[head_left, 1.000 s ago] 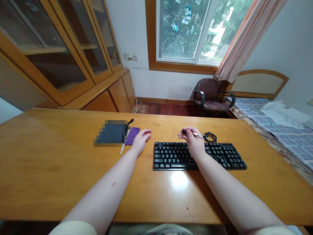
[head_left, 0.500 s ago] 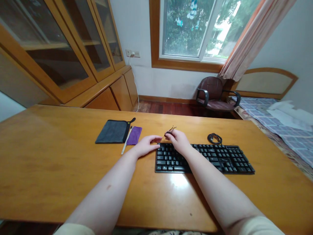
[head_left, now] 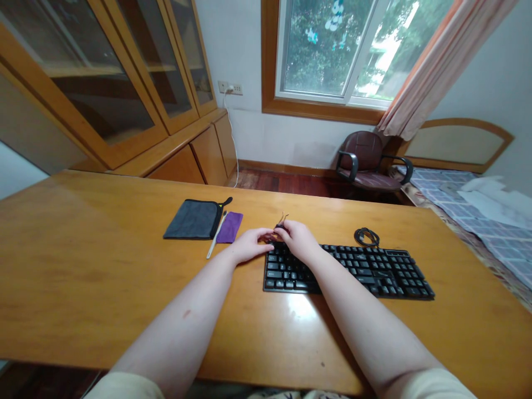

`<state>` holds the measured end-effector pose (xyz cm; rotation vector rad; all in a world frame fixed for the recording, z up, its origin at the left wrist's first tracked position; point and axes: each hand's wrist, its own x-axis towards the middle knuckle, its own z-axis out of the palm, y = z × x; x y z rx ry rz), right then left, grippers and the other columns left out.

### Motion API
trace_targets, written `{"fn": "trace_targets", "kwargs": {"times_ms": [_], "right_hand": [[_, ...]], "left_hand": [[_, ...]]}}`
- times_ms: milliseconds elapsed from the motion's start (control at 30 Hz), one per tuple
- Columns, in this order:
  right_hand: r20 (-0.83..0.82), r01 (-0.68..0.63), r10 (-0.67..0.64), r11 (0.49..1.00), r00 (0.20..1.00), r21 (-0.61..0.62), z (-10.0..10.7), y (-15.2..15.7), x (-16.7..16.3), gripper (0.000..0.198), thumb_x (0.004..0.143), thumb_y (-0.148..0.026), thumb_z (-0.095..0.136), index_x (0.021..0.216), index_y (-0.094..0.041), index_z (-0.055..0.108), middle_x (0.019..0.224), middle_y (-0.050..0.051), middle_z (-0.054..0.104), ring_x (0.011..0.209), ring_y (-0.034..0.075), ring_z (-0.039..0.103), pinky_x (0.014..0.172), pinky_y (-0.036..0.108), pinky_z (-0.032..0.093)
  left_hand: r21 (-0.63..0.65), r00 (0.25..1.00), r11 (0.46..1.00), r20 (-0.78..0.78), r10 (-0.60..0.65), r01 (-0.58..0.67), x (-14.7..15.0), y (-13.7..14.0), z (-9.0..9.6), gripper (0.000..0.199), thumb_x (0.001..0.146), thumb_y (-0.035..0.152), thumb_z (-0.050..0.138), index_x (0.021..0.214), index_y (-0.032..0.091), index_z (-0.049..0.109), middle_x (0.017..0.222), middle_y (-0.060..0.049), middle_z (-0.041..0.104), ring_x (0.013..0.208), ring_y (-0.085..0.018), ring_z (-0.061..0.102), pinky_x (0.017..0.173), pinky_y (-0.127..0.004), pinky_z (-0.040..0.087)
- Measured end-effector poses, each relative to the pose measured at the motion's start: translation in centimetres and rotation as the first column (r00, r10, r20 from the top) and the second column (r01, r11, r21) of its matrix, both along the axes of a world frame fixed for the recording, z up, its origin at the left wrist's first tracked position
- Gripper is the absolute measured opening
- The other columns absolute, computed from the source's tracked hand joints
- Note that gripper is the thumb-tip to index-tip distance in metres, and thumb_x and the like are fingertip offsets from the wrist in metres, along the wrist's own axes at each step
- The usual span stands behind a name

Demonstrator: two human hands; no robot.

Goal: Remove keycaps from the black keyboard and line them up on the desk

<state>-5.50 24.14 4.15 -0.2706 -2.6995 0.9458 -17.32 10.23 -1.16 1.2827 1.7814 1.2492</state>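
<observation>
A black keyboard point(head_left: 361, 269) lies on the wooden desk, partly covered by my right hand and forearm. My right hand point(head_left: 297, 238) is over its upper left area, pinching a small wire keycap puller point(head_left: 281, 224) with a dark middle and thin brass-coloured wires that stick up past the fingers. The puller's lower end is hidden by my fingers. At the keyboard's upper left corner rests my left hand point(head_left: 250, 245), thumb by the corner key, fingers stretched forward and apart from the thumb. Its fingertips come close to the puller; whether they touch it I cannot tell.
Left of my hands lie a purple cloth point(head_left: 230, 228), a white brush point(head_left: 215, 238) with a dark tip, and a folded grey cloth point(head_left: 193, 219) with black edging. The keyboard's coiled cable point(head_left: 366, 237) sits behind it. Beyond the desk stands a brown armchair point(head_left: 363, 158).
My right hand has moved slightly left with the keycap puller, closer to my left fingers. My left hand stays at the keyboard corner. The whole view has shifted a little.
</observation>
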Motion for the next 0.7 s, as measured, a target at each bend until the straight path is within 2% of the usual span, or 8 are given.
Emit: {"fn": "trace_targets", "kwargs": {"times_ms": [167, 300, 467, 567, 700], "right_hand": [[0.022, -0.094, 0.095, 0.995, 0.995, -0.013, -0.3, 0.0, -0.1, 0.016, 0.086, -0.027, 0.053, 0.085, -0.017, 0.066, 0.083, 0.005, 0.067, 0.077, 0.015, 0.059, 0.07, 0.024, 0.042], [0.008, -0.125, 0.125, 0.992, 0.992, 0.009, -1.0, 0.2, 0.1, 0.014, 0.084, -0.026, 0.057, 0.081, -0.016, 0.066, 0.078, 0.004, 0.065, 0.072, 0.014, 0.057, 0.068, 0.024, 0.042], [-0.019, -0.26, 0.261, 0.965, 0.965, 0.043, -1.8, 0.2, 0.4, 0.011, 0.085, -0.021, 0.056, 0.086, -0.017, 0.066, 0.083, 0.004, 0.066, 0.079, 0.015, 0.059, 0.073, 0.025, 0.043], [-0.02, -0.266, 0.269, 0.96, 0.963, 0.089, -1.8, 0.1, 0.7, 0.013, 0.085, -0.024, 0.056, 0.09, -0.017, 0.066, 0.087, 0.005, 0.067, 0.084, 0.016, 0.06, 0.076, 0.026, 0.044], [-0.014, -0.247, 0.252, 0.956, 0.968, 0.158, -1.8, -0.3, 0.9, 0.016, 0.083, -0.029, 0.058, 0.093, -0.018, 0.065, 0.09, 0.006, 0.068, 0.087, 0.018, 0.061, 0.079, 0.028, 0.044]], "left_hand": [[-0.004, 0.996, 1.0, -0.086, 0.007, -0.008, 0.1, -0.1, 0.5, 0.035, 0.071, 0.023, 0.064, 0.105, 0.016, 0.062, 0.101, -0.005, 0.067, 0.093, -0.019, 0.061, 0.088, -0.033, 0.045], [-0.029, 0.991, 1.0, -0.135, -0.002, -0.002, 0.1, -0.1, 0.4, 0.029, 0.072, 0.024, 0.062, 0.099, 0.016, 0.063, 0.095, -0.004, 0.067, 0.091, -0.02, 0.06, 0.087, -0.033, 0.045], [-0.035, 0.985, 0.999, -0.172, 0.009, -0.016, 0.2, 0.0, 0.3, 0.024, 0.074, 0.026, 0.059, 0.096, 0.017, 0.064, 0.095, -0.004, 0.067, 0.092, -0.02, 0.06, 0.087, -0.031, 0.044], [-0.024, 0.98, 0.999, -0.195, 0.028, -0.034, 0.5, 0.0, 0.3, 0.024, 0.074, 0.027, 0.06, 0.095, 0.016, 0.064, 0.095, -0.004, 0.067, 0.09, -0.02, 0.06, 0.084, -0.03, 0.045], [-0.029, 0.967, 0.994, -0.235, 0.097, -0.107, 1.2, 0.2, 0.3, 0.022, 0.07, 0.019, 0.059, 0.091, 0.016, 0.065, 0.09, -0.004, 0.068, 0.085, -0.019, 0.061, 0.08, -0.029, 0.046]]}}
